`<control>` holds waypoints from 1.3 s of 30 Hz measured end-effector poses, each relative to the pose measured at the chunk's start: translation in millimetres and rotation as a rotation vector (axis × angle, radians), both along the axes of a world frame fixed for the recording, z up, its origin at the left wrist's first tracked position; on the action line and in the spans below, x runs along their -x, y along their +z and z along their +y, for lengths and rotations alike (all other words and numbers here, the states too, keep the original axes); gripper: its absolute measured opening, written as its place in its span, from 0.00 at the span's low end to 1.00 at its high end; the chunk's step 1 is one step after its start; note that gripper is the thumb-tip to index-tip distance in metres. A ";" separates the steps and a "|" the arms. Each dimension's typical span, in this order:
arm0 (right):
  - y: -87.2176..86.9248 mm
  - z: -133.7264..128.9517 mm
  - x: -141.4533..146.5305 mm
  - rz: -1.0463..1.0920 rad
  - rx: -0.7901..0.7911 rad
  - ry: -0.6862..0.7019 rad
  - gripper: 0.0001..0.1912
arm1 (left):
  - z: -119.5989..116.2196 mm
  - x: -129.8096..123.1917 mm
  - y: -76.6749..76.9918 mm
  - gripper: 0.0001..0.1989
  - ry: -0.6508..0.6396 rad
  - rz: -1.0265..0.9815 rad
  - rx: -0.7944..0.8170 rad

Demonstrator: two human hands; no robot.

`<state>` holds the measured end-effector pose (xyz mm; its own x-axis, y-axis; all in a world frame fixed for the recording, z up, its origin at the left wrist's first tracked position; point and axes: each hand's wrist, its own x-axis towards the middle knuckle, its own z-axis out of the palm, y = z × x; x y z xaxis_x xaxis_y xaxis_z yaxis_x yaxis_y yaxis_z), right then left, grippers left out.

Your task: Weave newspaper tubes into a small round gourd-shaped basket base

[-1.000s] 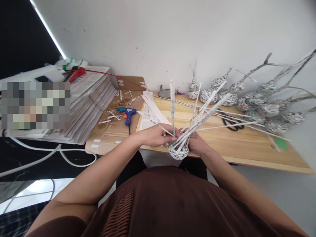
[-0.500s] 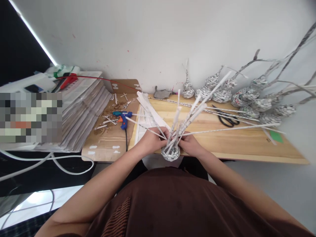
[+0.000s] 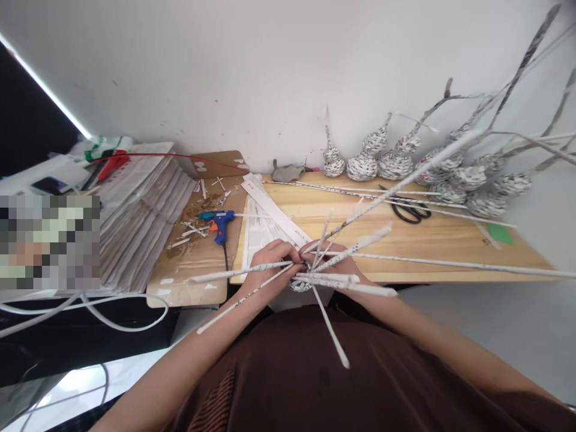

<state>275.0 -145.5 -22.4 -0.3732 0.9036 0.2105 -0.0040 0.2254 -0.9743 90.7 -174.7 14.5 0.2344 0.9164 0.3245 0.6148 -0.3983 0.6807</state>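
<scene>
At the counter (image 3: 450, 249)'s front edge, the left hand (image 3: 270, 261) and right hand (image 3: 335, 264) pinch newspaper tubes (image 3: 330, 327) in closed fingers, close against the woven basket (image 3: 300, 286) (likely to steady it).

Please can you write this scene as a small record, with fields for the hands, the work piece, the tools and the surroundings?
left hand: fingers pinched at the base of the paper sticks
right hand: fingers at the same place, also among the sticks
work piece: small woven paper bowl, sticks spreading out in several directions
tools: blue glue gun on cardboard; black scissors on the wooden table
behind: gourd-shaped woven pieces near the wall
far left: newspaper stack
</scene>
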 end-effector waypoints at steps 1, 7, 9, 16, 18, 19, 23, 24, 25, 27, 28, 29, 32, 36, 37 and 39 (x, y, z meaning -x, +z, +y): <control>1.0 -1.3 -0.8 0.006 0.009 -0.015 0.07 | -1.6 0.3 -0.9 0.07 0.012 0.003 -0.024; 11.7 -10.3 -6.0 -0.001 -0.005 -0.043 0.03 | -10.0 -0.6 -5.6 0.05 0.067 0.006 -0.080; 13.4 -12.9 -6.0 -0.004 -0.013 -0.046 0.04 | -10.7 -1.2 -5.9 0.07 0.083 0.014 -0.087; 8.1 -15.9 -6.8 -0.058 -0.041 -0.055 0.07 | -9.4 -0.7 -9.1 0.04 0.066 0.046 -0.165; 7.6 -15.9 -7.3 -0.058 -0.046 -0.074 0.07 | -9.0 -0.3 -10.7 0.03 0.064 0.037 -0.186; 7.8 -15.8 -7.3 -0.053 -0.041 -0.081 0.07 | -8.8 0.0 -11.4 0.04 0.059 0.030 -0.197; 8.9 -15.4 -6.7 -0.004 0.045 -0.060 0.08 | -8.2 1.2 -12.9 0.05 0.032 0.018 -0.224; 8.4 -15.3 -6.5 0.016 0.073 -0.058 0.08 | -8.2 1.5 -13.0 0.05 0.023 0.022 -0.222; 7.6 -15.2 -6.3 0.033 0.098 -0.059 0.09 | -8.2 1.8 -13.0 0.06 0.013 0.026 -0.217; 5.5 -14.9 -6.4 0.056 0.135 -0.069 0.10 | -8.4 2.1 -13.1 0.07 -0.002 0.031 -0.211; 4.5 -14.5 -6.6 0.058 0.147 -0.075 0.10 | -8.6 2.1 -13.3 0.07 -0.002 0.031 -0.208; 3.7 -14.1 -6.9 0.052 0.154 -0.082 0.10 | -8.7 2.2 -13.5 0.07 0.002 0.031 -0.206; 3.1 -12.5 -8.2 0.018 0.183 -0.086 0.10 | -8.9 2.1 -14.4 0.07 0.015 0.029 -0.190; 5.1 -12.1 -8.7 0.006 0.211 -0.081 0.10 | -8.6 1.7 -14.2 0.06 0.040 0.027 -0.160; 6.1 -12.7 -8.6 0.006 0.195 -0.079 0.10 | -8.5 1.4 -13.6 0.06 0.047 0.026 -0.152; 8.5 -14.3 -8.4 0.012 0.143 -0.064 0.08 | -8.6 0.5 -11.4 0.07 0.054 0.028 -0.136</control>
<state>283.4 -159.8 -13.9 -0.3125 0.9463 0.0824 -0.0055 0.0850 -0.9964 90.2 -183.3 3.1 0.1967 0.8759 0.4406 0.6558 -0.4516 0.6049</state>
